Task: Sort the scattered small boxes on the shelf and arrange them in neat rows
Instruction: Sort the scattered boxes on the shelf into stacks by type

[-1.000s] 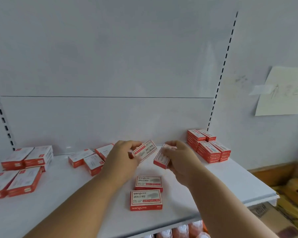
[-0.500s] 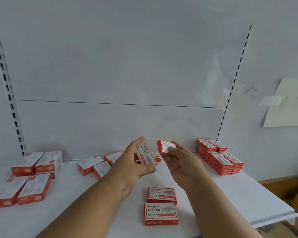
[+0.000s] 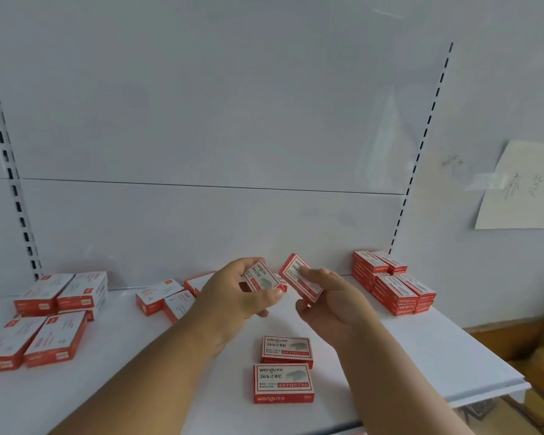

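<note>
Above the middle of the white shelf (image 3: 421, 350), my left hand (image 3: 233, 296) grips a small red-and-white staple box (image 3: 263, 277), tilted with its face toward me. Close beside it, my right hand (image 3: 333, 302) holds a second staple box (image 3: 299, 279), also tilted. Two more such boxes lie flat in a short row near the front edge, one (image 3: 286, 351) behind the other (image 3: 283, 383). Loose boxes (image 3: 159, 298) lie scattered behind my left hand. A neat stack of boxes (image 3: 393, 285) stands at the back right.
Larger red-and-white boxes (image 3: 49, 324) sit in a group at the left of the shelf. The white back panel has slotted uprights (image 3: 421, 146). A paper note (image 3: 522, 186) is taped to the wall at right. Brown cartons (image 3: 540, 356) lie below to the right.
Both hands have lifted their boxes and turned them face toward me, holding them side by side. The camera view has shifted slightly.
</note>
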